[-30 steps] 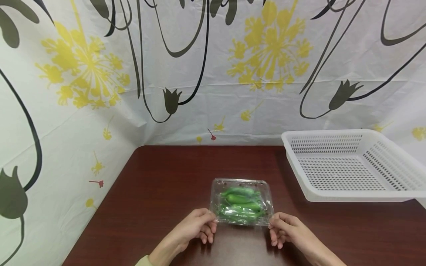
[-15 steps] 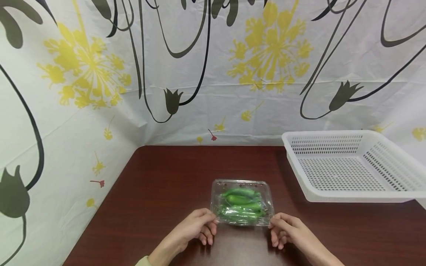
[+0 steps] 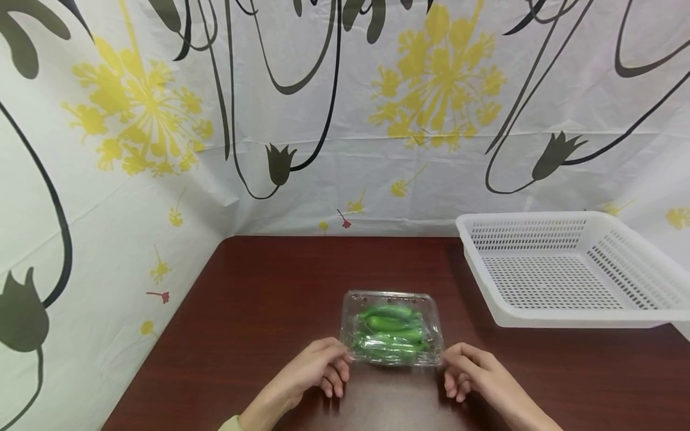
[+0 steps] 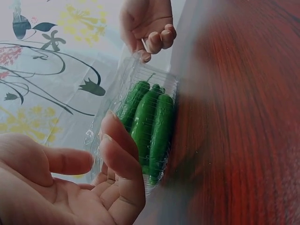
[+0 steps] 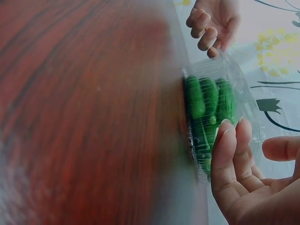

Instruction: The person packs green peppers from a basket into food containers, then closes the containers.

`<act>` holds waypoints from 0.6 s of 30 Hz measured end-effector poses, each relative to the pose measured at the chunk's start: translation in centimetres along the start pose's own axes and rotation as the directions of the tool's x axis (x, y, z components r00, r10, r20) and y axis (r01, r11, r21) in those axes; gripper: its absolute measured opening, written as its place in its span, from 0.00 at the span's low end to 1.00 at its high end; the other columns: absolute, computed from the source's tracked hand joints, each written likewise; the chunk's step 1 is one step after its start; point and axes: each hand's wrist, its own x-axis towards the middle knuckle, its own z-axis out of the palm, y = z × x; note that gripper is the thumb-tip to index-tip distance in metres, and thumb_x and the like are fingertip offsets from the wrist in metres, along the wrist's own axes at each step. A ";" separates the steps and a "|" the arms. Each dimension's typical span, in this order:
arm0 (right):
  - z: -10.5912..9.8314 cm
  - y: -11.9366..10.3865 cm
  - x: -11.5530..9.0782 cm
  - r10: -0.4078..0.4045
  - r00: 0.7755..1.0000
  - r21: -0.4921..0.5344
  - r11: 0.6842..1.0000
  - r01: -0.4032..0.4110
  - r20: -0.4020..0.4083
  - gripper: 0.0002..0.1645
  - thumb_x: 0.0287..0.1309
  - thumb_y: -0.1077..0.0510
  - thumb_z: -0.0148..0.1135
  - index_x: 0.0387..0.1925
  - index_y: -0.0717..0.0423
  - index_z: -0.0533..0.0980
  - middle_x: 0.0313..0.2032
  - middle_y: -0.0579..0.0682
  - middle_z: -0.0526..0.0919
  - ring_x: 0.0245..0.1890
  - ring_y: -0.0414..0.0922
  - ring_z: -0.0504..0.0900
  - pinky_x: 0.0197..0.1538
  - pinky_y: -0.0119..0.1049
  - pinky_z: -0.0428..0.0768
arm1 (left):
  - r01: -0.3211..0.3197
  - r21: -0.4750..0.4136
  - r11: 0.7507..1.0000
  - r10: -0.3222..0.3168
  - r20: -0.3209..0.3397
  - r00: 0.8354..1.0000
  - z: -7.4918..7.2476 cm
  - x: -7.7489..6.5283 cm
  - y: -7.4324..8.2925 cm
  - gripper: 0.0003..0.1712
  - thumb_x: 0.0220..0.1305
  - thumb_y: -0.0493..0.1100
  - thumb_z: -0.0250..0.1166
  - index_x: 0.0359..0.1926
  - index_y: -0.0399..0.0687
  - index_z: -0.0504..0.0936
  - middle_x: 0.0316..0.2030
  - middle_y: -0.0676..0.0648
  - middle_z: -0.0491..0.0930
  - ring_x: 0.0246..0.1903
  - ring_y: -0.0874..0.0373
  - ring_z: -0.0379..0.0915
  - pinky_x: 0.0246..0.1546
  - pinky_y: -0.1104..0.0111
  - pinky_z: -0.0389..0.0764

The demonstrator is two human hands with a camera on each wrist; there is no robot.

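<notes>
A clear plastic clamshell box (image 3: 390,297) lies closed on the dark red-brown table. Through its lid I see several green peppers (image 3: 390,323) lying side by side. My left hand (image 3: 318,366) is at the box's near left corner; in the left wrist view, a small gap shows between thumb and fingers (image 4: 119,157). At the near right corner is my right hand (image 3: 474,374), thumb and fingertips loosely bent and close to the rim. The right wrist view shows its thumb (image 5: 280,148) apart from the other fingers. Whether fingertips still touch the plastic is hard to tell.
A white perforated plastic basket (image 3: 498,299) stands at the right of the table (image 3: 280,287). Patterned white cloth (image 3: 345,108) hangs behind the table and along its left side.
My right hand has shifted slightly right and loosened from the box's corner. The left hand has eased very slightly left. The box and peppers stay in place.
</notes>
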 end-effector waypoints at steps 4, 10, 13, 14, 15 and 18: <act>0.0 -0.1 -0.1 0.009 1.000 -0.015 1.000 -0.010 -0.027 0.21 0.77 0.56 0.49 0.46 0.76 0.70 0.26 0.57 0.81 0.25 0.46 0.83 0.32 0.40 0.85 | -0.004 0.012 1.000 0.004 -0.012 1.000 -0.1 0.0 0.0 0.13 0.73 0.43 0.52 0.42 0.35 0.75 0.23 0.48 0.76 0.16 0.62 0.73 0.17 0.75 0.73; -0.3 -0.3 -0.3 0.012 0.998 -0.026 1.000 -0.013 -0.057 0.20 0.77 0.56 0.50 0.47 0.75 0.70 0.27 0.57 0.80 0.25 0.45 0.82 0.32 0.39 0.85 | -0.021 0.032 0.999 0.022 -0.048 0.999 -0.1 -0.1 0.0 0.14 0.73 0.44 0.53 0.44 0.34 0.74 0.23 0.48 0.77 0.15 0.62 0.73 0.16 0.75 0.72; -0.5 -0.4 -0.4 0.008 0.997 -0.036 0.999 -0.011 -0.077 0.19 0.77 0.56 0.50 0.48 0.73 0.70 0.27 0.58 0.80 0.25 0.47 0.82 0.32 0.40 0.85 | -0.036 0.041 0.999 0.038 -0.066 0.997 -0.1 -0.1 0.1 0.14 0.73 0.44 0.54 0.44 0.35 0.74 0.23 0.48 0.77 0.15 0.61 0.74 0.16 0.75 0.73; -0.5 -0.5 -0.4 0.006 0.996 -0.038 0.999 -0.009 -0.083 0.19 0.77 0.56 0.50 0.48 0.73 0.70 0.28 0.58 0.80 0.25 0.47 0.82 0.32 0.40 0.85 | -0.041 0.046 0.998 0.045 -0.072 0.996 -0.1 -0.2 0.1 0.14 0.73 0.44 0.54 0.44 0.35 0.74 0.23 0.48 0.77 0.15 0.61 0.74 0.16 0.74 0.73; -0.6 -0.5 -0.5 0.005 0.996 -0.040 0.999 -0.008 -0.092 0.19 0.77 0.56 0.50 0.48 0.72 0.70 0.28 0.58 0.80 0.25 0.47 0.82 0.32 0.40 0.84 | -0.047 0.051 0.998 0.051 -0.080 0.995 -0.2 -0.2 0.2 0.14 0.73 0.44 0.54 0.45 0.35 0.74 0.23 0.48 0.77 0.15 0.61 0.74 0.16 0.74 0.73; -0.6 -0.7 -0.5 -0.003 0.994 -0.046 0.999 -0.002 -0.109 0.18 0.77 0.56 0.50 0.49 0.72 0.70 0.28 0.58 0.80 0.24 0.48 0.82 0.32 0.40 0.84 | -0.066 0.072 0.995 0.073 -0.104 0.992 -0.2 -0.2 0.3 0.14 0.74 0.44 0.54 0.45 0.36 0.74 0.24 0.47 0.77 0.15 0.60 0.74 0.16 0.74 0.73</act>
